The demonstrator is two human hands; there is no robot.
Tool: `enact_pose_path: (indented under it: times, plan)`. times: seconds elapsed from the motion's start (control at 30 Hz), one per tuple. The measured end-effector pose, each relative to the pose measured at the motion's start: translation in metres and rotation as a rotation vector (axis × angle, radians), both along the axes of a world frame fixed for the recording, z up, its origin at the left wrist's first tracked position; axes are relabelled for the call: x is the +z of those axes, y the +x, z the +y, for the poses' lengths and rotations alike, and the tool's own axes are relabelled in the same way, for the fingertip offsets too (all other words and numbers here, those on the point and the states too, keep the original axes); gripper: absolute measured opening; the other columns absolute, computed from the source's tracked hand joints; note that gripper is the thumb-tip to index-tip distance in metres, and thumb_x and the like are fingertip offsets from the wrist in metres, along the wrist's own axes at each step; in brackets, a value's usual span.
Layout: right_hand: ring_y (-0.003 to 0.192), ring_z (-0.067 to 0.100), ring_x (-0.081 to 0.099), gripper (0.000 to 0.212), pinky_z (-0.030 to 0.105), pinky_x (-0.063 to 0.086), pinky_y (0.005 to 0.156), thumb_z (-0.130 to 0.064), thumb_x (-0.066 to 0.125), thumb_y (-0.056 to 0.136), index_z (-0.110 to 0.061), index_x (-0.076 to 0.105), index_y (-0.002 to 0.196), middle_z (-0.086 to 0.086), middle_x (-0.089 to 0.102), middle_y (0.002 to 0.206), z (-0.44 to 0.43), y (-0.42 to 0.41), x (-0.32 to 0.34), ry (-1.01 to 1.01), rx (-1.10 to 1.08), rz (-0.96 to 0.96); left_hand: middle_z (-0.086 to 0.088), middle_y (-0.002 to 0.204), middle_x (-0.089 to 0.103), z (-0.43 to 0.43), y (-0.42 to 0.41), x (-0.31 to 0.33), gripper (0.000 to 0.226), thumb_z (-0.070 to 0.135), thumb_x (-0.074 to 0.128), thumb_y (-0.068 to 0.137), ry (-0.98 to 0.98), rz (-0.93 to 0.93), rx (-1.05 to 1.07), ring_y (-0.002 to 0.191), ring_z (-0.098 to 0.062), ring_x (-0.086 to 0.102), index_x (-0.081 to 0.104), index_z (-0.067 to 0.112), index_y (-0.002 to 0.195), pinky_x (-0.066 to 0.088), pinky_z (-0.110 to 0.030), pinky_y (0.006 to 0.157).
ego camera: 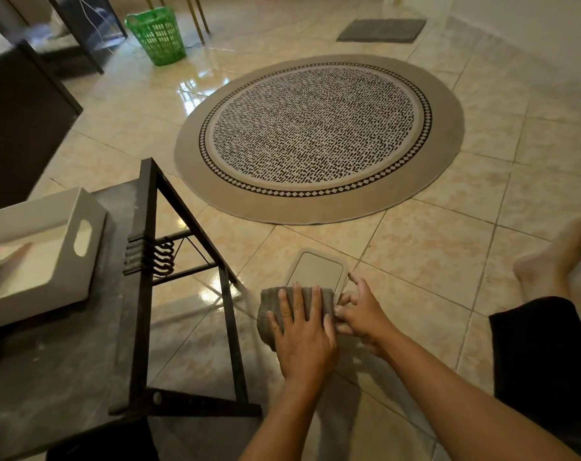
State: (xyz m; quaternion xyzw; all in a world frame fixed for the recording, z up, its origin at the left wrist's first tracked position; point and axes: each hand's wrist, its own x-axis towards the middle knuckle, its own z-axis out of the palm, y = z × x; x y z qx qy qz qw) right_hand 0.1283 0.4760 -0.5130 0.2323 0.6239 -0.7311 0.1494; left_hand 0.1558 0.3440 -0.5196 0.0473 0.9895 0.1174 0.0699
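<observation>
A folded grey ribbed cloth (271, 309) lies on the tiled floor, partly over a beige rounded lid or tray (317, 269). My left hand (304, 334) lies flat on the cloth with straight fingers, pressing it down. At the cloth's right edge sits my right hand (360, 309), its lower fingers curled onto that edge and the upper fingers spread. The part of the cloth beneath my hands is hidden.
A black metal-framed low table (142, 294) stands at the left, carrying a white tray with a handle slot (83, 237). A round patterned rug (319, 138) lies ahead. A green basket (157, 34) and grey mat (382, 29) sit far back. My foot (555, 257) is at the right.
</observation>
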Motion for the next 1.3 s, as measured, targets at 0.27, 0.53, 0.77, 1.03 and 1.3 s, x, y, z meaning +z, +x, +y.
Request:
enact_pose_path:
  times: [0.27,0.53,0.77,1.03,1.3]
  plan:
    - [0.108,0.025,0.055,0.047,0.030,0.039,0.084,-0.020,0.050,0.098,-0.021,0.045,0.144,0.009,0.059,0.121,0.041,-0.048,0.028,0.730,0.155,0.164,0.007,0.162,-0.024,-0.031,-0.008,-0.003,0.059,0.054,0.016,0.101,0.001,0.019,-0.233,0.143,-0.014,-0.035,-0.011,0.044,0.153,-0.020,-0.046,0.117]
    - [0.079,0.011,0.055,0.049,0.028,0.047,0.070,-0.007,0.046,0.098,-0.026,0.049,0.144,0.000,0.064,0.097,0.050,-0.069,0.025,0.773,0.535,0.206,0.007,0.159,-0.031,-0.031,-0.016,-0.001,0.058,0.051,0.010,0.101,-0.052,-0.001,-0.245,0.141,-0.017,-0.039,-0.021,0.042,0.149,-0.023,-0.048,0.116]
    - [0.071,0.021,0.066,0.078,0.031,0.061,0.064,0.009,0.056,0.088,-0.034,0.035,0.149,0.011,0.059,0.085,0.053,-0.039,0.028,0.417,0.570,0.111,0.004,0.156,-0.037,0.011,-0.030,0.002,0.060,0.047,0.011,0.103,-0.032,-0.045,-0.147,0.140,-0.027,-0.040,-0.028,0.036,0.147,-0.022,-0.054,0.114]
    - [0.070,0.016,0.059,0.079,0.032,0.060,0.067,0.015,0.057,0.083,-0.031,0.041,0.145,0.009,0.051,0.079,0.054,-0.042,0.027,0.306,0.574,0.066,0.010,0.158,-0.032,-0.022,-0.051,0.011,0.061,0.062,0.011,0.097,-0.006,0.021,-0.384,0.143,-0.018,-0.037,-0.018,0.051,0.149,-0.024,-0.046,0.113]
    - [0.069,0.019,0.062,0.072,0.039,0.063,0.065,0.018,0.055,0.082,-0.033,0.045,0.133,0.011,0.051,0.082,0.052,-0.041,0.022,0.258,0.564,0.065,0.004,0.162,-0.025,-0.012,-0.037,-0.005,0.061,0.063,0.010,0.097,-0.059,0.062,-0.293,0.145,-0.021,-0.031,-0.019,0.049,0.149,-0.020,-0.049,0.116]
